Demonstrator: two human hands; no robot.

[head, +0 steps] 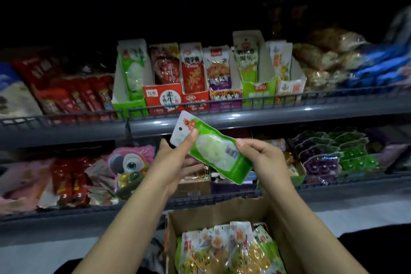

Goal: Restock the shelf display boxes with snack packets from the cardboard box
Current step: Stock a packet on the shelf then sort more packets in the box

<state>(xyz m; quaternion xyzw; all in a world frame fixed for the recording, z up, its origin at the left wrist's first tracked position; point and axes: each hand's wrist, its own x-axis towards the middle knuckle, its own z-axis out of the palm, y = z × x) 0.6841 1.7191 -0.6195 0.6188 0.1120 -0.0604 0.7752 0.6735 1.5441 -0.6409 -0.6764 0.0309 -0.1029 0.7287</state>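
A green and white snack packet [213, 148] is held tilted in front of the shelf, between both hands. My left hand [175, 158] pinches its upper white end. My right hand [261, 154] grips its lower green end by the barcode. Below, the cardboard box [213, 212] stands open with several packets [226, 249] inside. On the upper shelf stands a row of display boxes: a green one [131, 87] at the left with the same green packets, then red [164, 95], red [195, 100], purple [225, 98], green [258, 91] and white [289, 89] ones.
A grey wire rail [222, 104] runs along the upper shelf's front edge. Red sausage packs [73, 95] lie left of the boxes, bagged bread [327, 60] to the right. The lower shelf holds a pink parrot candy bag [131, 162] and jelly cups [333, 153].
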